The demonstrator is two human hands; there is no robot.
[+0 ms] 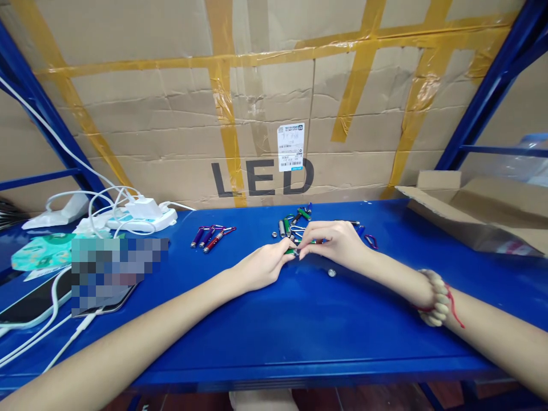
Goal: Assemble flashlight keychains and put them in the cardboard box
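Observation:
My left hand (263,267) is closed on a small green mini flashlight (290,251), mostly hidden by the fingers. At its silver end, my right hand (336,240) pinches with thumb and forefinger; the exact small part between them is hard to make out. Just below the right hand lies a round silver cap (331,273), and a second silver cap (274,234) lies left of the loose pile. Behind the hands, several mini flashlights (287,227) in green, silver and black are heaped with carabiner clips, partly covered by the right hand.
Three flashlights with clips (213,242) lie to the left. Farther left are a power strip (165,219), white cables, phones (36,299) and a teal packet (40,251). An open cardboard box (483,220) stands right. A large taped carton (171,125) backs the blue shelf (257,331).

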